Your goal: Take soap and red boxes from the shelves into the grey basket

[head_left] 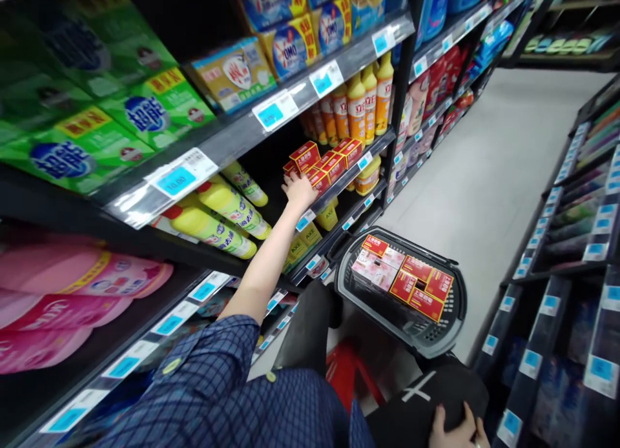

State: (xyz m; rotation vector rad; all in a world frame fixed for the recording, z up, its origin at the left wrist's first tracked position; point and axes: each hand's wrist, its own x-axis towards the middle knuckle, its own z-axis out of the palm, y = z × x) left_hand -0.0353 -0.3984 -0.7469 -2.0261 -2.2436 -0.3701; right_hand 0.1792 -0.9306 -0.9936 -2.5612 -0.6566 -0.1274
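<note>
My left hand (299,191) reaches into the shelf on the left. Its fingers are spread against the near side of a cluster of small red-and-yellow soap boxes (334,167), one of which sits raised on top (305,156). My fingertips partly hide the nearest boxes. At the lower right, my right hand (458,427) lies on my knee with its fingers apart, holding nothing. Between my legs and the shelf stands a black basket (349,293). Inside it are several red boxes (426,303) of the same look and some pink-and-white boxes (372,270).
Yellow detergent bottles (213,228) lie left of my arm. Orange bottles (357,109) stand behind the red boxes. A shelf edge with price tags (276,110) runs above my hand. Another shelf (552,332) lines the right side. A red stool-like object (346,370) is beneath me.
</note>
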